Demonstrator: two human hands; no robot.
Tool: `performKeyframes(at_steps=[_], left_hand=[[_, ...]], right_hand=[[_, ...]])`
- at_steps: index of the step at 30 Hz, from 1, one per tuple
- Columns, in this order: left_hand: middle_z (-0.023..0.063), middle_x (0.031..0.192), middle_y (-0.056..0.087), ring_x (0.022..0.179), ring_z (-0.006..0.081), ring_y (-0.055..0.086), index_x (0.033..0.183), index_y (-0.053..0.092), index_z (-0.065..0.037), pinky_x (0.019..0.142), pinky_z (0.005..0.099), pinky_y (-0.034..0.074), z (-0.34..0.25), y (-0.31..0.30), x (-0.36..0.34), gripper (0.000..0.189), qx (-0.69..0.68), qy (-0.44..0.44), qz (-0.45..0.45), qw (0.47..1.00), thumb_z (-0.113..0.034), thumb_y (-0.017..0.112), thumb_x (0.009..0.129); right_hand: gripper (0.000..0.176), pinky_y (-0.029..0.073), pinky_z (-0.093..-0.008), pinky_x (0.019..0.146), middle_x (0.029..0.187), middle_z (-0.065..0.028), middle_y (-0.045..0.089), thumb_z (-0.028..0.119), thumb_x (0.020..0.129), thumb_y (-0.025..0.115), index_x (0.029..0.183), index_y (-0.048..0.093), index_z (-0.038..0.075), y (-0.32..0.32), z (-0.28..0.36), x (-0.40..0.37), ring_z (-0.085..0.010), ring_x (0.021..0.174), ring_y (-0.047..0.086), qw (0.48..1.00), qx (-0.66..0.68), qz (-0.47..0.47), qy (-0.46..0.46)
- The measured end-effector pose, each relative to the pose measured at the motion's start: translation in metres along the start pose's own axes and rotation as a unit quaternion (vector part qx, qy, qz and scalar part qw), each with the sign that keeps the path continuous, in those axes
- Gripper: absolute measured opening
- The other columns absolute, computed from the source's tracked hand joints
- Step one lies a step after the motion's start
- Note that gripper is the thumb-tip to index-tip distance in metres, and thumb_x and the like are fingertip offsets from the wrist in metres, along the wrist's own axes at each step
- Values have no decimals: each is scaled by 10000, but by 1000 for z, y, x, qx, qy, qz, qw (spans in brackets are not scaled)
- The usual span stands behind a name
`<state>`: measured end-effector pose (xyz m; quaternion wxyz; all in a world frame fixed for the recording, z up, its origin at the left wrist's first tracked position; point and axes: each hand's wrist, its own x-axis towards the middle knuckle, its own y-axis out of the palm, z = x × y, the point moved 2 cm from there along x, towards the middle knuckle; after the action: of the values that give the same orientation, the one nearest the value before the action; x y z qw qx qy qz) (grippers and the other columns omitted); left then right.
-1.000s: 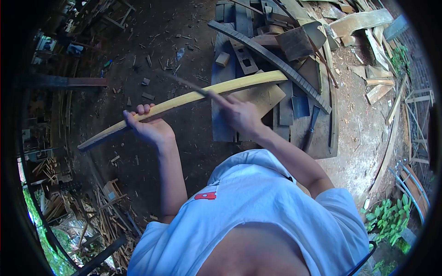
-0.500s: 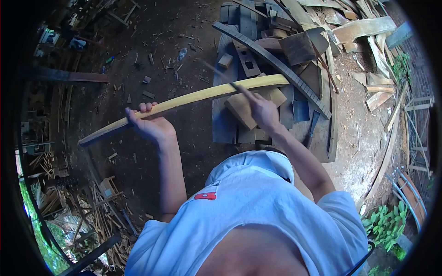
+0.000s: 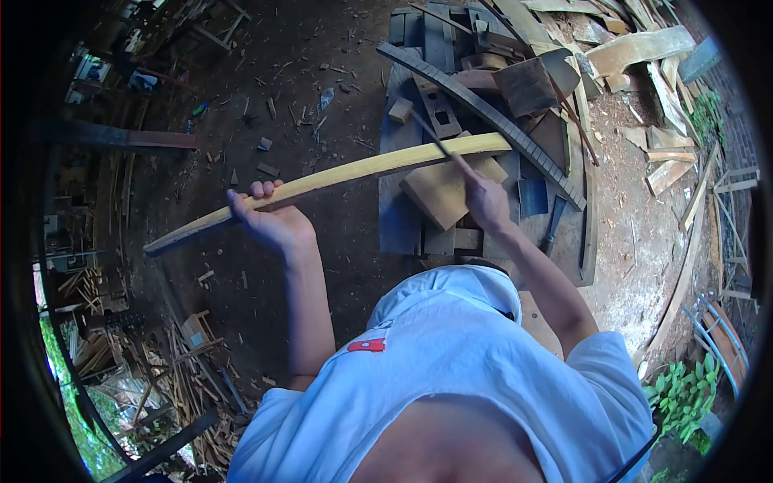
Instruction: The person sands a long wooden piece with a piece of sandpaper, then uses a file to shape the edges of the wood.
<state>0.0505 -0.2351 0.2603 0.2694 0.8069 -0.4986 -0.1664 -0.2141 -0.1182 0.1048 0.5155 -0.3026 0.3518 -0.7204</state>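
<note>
A long, curved strip of pale yellow wood [image 3: 346, 171] slants across the view. My left hand [image 3: 278, 224] is wrapped around its lower left part, with the thumb on one side and fingertips over the other. The strip's right end rests over a light wooden block [image 3: 439, 197] on the workbench. In my right hand [image 3: 487, 200] is a slim dark file [image 3: 429, 133], which lies across the strip near its right end. The fingers are closed on its near end, and its handle is hidden in the grip.
On the workbench [image 3: 397, 221] lie a dark curved bar with notches [image 3: 483, 117], a chisel-like tool [image 3: 555, 221], a small block [image 3: 400, 110] and a plank with holes [image 3: 437, 109]. Wood offcuts [image 3: 640, 52] pile up at the upper right. Chips litter the dirt floor.
My right hand and the file have shifted right along the strip, closer to its right end. The left hand keeps its hold, and the whole view has moved slightly.
</note>
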Motion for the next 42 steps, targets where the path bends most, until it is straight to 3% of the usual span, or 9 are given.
performKeyframes(at_steps=[5,8,14,17,23,26,32,35,42], left_hand=[[-14,708,383,686,119,422,842,367,-130,784,345,434,-1,7,3,245,3,1,-4,1000,-314,461,975],[-10,707,392,688,130,429,839,373,-133,789,347,430,-2,6,4,245,-1,-14,12,1000,-316,468,971],[-5,708,400,701,141,442,830,368,-136,792,348,426,-1,-3,5,259,-11,-17,-8,1000,-322,489,963],[-8,709,394,701,138,440,828,361,-140,792,345,428,-1,-4,2,262,-13,-10,10,1000,-320,495,963],[-20,714,404,697,121,436,836,400,-117,752,322,432,-2,13,-5,251,10,33,12,999,-307,508,959],[-11,780,427,752,129,464,910,426,-106,779,318,441,-7,20,-13,232,40,42,-22,998,-307,536,947],[-5,852,431,833,128,474,1034,428,-100,827,319,448,-3,-4,-5,293,76,59,-55,994,-332,573,928],[14,914,424,893,134,466,1143,394,-91,859,325,438,-1,-3,-6,393,86,61,-50,993,-358,578,923],[43,999,369,977,159,398,1166,348,-44,959,369,348,-4,11,-14,509,130,79,-46,987,-427,570,915]], right_hand=[[734,532,-415,586,862,-118,584,45,786,532,1429,324,331,-19,139,17,-319,671,636,986,90,31,-139],[671,538,-423,555,893,-104,599,61,818,507,1420,345,308,-21,141,23,-296,659,649,981,58,31,-184],[630,513,-448,575,883,-177,666,46,858,460,1422,345,302,-1,-29,-1,-346,696,655,999,-2,17,44],[669,534,-447,605,893,-151,660,53,844,444,1436,299,329,1,-21,-1,-341,718,656,997,-36,7,72],[788,529,-410,563,872,-123,569,17,750,536,1455,284,265,-27,169,7,-296,677,635,974,116,30,-190],[811,522,-403,536,844,-111,547,19,732,557,1457,283,259,-31,151,6,-276,632,628,973,68,17,-221],[705,539,-415,609,872,-131,628,17,815,491,1435,319,304,-4,-13,-10,-330,726,643,1000,-11,8,17],[728,540,-419,616,945,-137,633,12,810,493,1440,299,319,-3,20,-4,-334,755,646,999,19,19,32],[814,526,-405,565,865,-119,565,33,725,574,1455,290,257,-29,184,11,-295,683,640,972,90,31,-214]])
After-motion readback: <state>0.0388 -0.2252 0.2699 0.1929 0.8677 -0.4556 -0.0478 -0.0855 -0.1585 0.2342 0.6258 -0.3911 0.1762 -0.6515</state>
